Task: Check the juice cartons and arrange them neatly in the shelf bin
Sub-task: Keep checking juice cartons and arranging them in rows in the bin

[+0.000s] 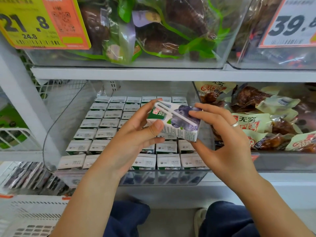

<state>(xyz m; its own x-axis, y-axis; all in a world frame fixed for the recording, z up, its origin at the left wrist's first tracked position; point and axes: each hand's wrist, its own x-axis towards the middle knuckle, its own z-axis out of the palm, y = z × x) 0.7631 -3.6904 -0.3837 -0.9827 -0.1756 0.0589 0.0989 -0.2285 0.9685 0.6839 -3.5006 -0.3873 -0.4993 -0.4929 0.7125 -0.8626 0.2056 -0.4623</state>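
Here the clear bin [51,134] sits on a white shelf [119,74], packed with rows of cartons [168,161] standing top-up, small print on their lids too fine to read. Right of the bin, a second bin holds snack packs [248,120] printed with the characters 无穷. Above the bin, bagged roots [162,31] lie behind a yellow tag [34,23] reading 21.8 over 24.8; further right a white tag [290,23] shows 39. Below left of the bin stands a white crate [30,218].

Over the bin I hold one carton [177,122] tilted, blueberries on its face and a wrapped straw [176,113] across it. My left hand [135,135] grips its left end, thumb on the side panel. My right hand [220,141] pinches its right end with fingertips and thumb; a ring [234,124] is on one finger.
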